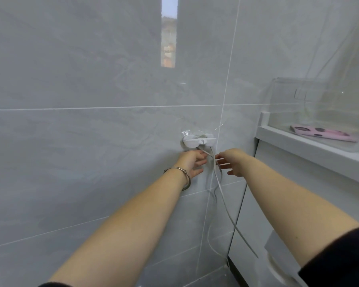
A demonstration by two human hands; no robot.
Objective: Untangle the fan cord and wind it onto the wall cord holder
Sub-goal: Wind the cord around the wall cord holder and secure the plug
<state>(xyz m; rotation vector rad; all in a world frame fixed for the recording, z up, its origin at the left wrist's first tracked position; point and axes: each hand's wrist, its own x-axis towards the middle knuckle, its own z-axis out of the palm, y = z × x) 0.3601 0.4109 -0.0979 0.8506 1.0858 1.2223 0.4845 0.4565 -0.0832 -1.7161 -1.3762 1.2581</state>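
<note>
Big glossy grey tiles cover the wall (71,79), and the thin pale grout lines (112,107) cross just left of the white ledge (288,139). Up high and well left of that ledge there's a tall narrow bright strip (169,32). It might be a slit window or just a reflection in the glaze, honestly can't tell. A clear plastic box (298,96) sits on the ledge, with a flat pink thing with dark spots (323,132) showing through it. Right below the ledge is a plain white panel (298,193). Light's soft and even across the tiles.
</note>
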